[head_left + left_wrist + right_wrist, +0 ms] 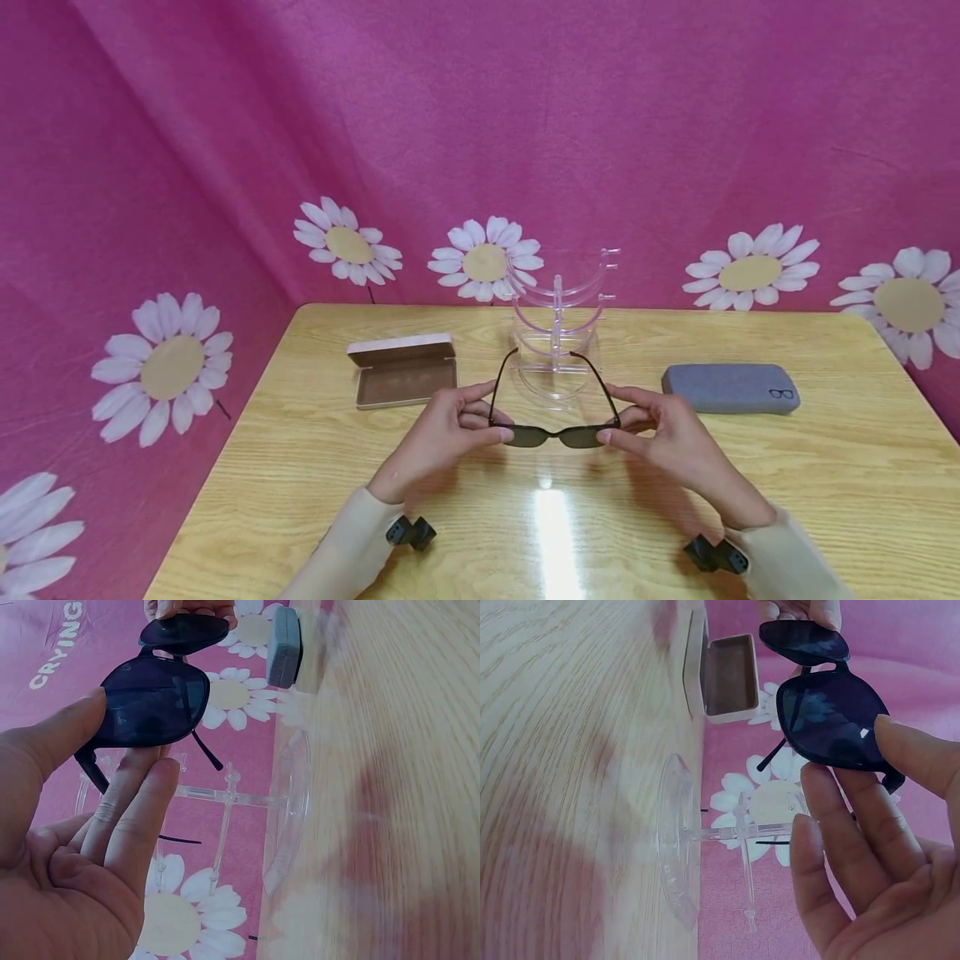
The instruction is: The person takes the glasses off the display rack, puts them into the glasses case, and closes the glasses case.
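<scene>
Dark-lensed black sunglasses [581,437] are held above the table, temples unfolded and pointing away toward the stand. My left hand [442,429] pinches their left end between thumb and fingers, the thumb lying on the lens. At the other end my right hand [667,433] pinches the frame the same way, its thumb [911,750] on the lens edge. Just beyond the sunglasses stands a clear plastic glasses rack [557,333] with several curved tiers; no glasses show on it. In the left wrist view the sunglasses' near lens [154,701] hides part of the fingers.
An open case with a brown lining [405,383] lies at the back left. To the right is a closed grey-blue glasses case [720,387] with a small glasses print. The wooden table [300,467] backs onto a pink cloth [637,125] with daisies.
</scene>
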Motion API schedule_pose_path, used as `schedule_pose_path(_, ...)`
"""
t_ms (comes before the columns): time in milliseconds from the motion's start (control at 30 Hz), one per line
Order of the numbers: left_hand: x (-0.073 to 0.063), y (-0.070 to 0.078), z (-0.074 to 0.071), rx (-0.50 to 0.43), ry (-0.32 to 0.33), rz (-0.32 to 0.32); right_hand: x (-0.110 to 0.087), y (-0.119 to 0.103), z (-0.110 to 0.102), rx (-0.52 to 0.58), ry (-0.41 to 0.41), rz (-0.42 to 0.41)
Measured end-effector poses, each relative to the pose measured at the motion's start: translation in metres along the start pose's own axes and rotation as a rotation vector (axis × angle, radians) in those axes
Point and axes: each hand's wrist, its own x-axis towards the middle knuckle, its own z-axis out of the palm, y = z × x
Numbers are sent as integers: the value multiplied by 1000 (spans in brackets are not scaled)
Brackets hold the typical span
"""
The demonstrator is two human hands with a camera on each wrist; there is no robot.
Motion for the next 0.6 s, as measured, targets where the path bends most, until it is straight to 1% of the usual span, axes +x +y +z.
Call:
schedule_pose_path(233, 0, 2, -1, 6, -3, 0, -2, -1, 0, -3, 32, 1)
schedule_pose_path(333, 0, 3, -1, 4, 3, 6, -2, 0, 2, 31, 37, -29)
schedule_pose_path(433, 0, 4, -1, 23, 35, 16, -2, 0, 5, 70, 33, -85)
schedule_pose_path(500, 0, 4, -1, 57, 72, 30, -2, 0, 6, 101, 37, -116)
schedule_pose_path(600, 0, 4, 0, 106, 120, 45, -2, 0, 7, 134, 63, -117)
